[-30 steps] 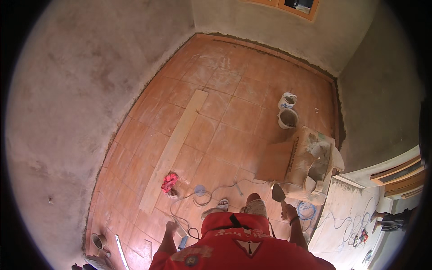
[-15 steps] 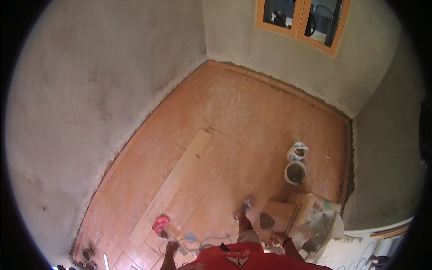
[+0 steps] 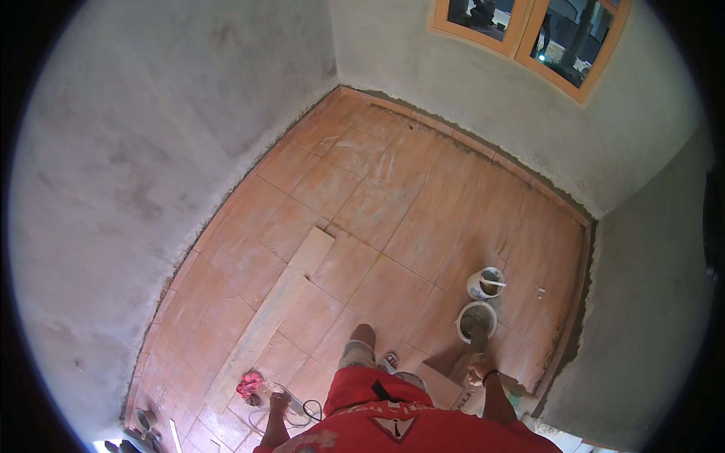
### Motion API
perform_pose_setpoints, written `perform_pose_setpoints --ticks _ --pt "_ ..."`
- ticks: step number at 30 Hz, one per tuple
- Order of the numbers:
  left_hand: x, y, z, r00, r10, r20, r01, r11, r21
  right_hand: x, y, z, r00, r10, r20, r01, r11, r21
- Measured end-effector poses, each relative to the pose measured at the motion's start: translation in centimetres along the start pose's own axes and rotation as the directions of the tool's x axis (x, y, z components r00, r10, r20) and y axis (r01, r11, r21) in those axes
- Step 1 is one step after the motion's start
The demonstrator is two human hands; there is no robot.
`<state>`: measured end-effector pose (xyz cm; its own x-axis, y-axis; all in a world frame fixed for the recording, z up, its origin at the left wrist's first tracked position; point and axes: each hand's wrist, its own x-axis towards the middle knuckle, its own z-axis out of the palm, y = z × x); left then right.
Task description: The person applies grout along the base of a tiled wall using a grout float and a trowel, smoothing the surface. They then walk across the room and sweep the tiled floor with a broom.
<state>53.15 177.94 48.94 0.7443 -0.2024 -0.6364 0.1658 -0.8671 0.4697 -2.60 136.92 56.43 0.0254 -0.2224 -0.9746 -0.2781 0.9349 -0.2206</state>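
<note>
Right hand [image 3: 478, 371], fingers' state indiscernible, near mortar bucket [image 3: 476, 321] | left hand [image 3: 279, 398], likewise unclear, above cable [image 3: 291, 408] | risk: tripping on cable, tipping bucket

Floor tiles [image 3: 423, 226]: orange ceramic, smooth, dulled by chalky dust film. Walls [image 3: 136, 151]: grey cement plaster, rough, matt, blotchy. Long plank [image 3: 276, 317]: pale bare wood, matt. Window frame [image 3: 529, 45]: orange varnished wood, slight sheen. Buckets [image 3: 477, 321]: white plastic, mortar-smeared. Rag [image 3: 249, 383]: pink cloth.

My single head-worn fisheye looks steeply down from standing height across the orange tiled floor [image 3: 393, 219], facing the grey plastered corner [image 3: 336, 83] at twelve o'clock.
</note>
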Motion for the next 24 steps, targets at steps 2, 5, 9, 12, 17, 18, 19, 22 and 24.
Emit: perform_pose_setpoints --ticks 2,5,9,12,17,18,19,22,24 --pt "-0.4 5.6 3.0 0.989 -0.136 0.063 0.141 0.987 -0.072 0.3 -3.0 0.4 0.998 -0.023 -0.054 0.020 0.998 -0.057" --pt "2.2 12.2 6.2 0.982 -0.170 0.080 0.180 0.971 -0.155 3.7 -6.9 0.8 0.999 0.026 -0.018 -0.027 0.999 -0.047" --pt "7.8 21.2 8.5 0.992 -0.105 0.076 0.101 0.993 0.053 7.4 -12.9 2.4 0.985 0.168 -0.034 -0.171 0.979 -0.108" --pt "14.4 28.2 9.3 0.995 0.056 0.084 -0.070 0.982 0.175 4.3 -19.6 4.0 0.991 0.133 -0.020 -0.133 0.956 -0.261" --pt "18.9 55.3 10.4 0.957 0.279 0.077 -0.275 0.960 -0.062 6.9 -29.4 1.3 0.988 -0.080 0.132 0.078 0.997 0.025" --pt "20.6 57.9 10.8 0.906 0.423 0.025 -0.419 0.903 -0.091 7.8 -31.9 1.6 0.996 -0.091 0.019 0.090 0.996 0.004" --pt "22.5 60.1 11.0 0.871 0.490 -0.003 -0.488 0.867 -0.097 8.5 -34.3 2.0 0.997 -0.082 0.010 0.082 0.996 0.035" --pt "26.1 66.2 14.0 0.790 0.611 -0.052 -0.613 0.786 -0.085 9.6 -42.0 1.7 0.996 -0.082 -0.029 0.084 0.994 0.069" --pt "26.1 70.1 16.4 0.793 0.607 -0.057 -0.608 0.794 -0.009 9.6 -46.4 1.8 0.994 -0.107 -0.018 0.108 0.994 0.025"
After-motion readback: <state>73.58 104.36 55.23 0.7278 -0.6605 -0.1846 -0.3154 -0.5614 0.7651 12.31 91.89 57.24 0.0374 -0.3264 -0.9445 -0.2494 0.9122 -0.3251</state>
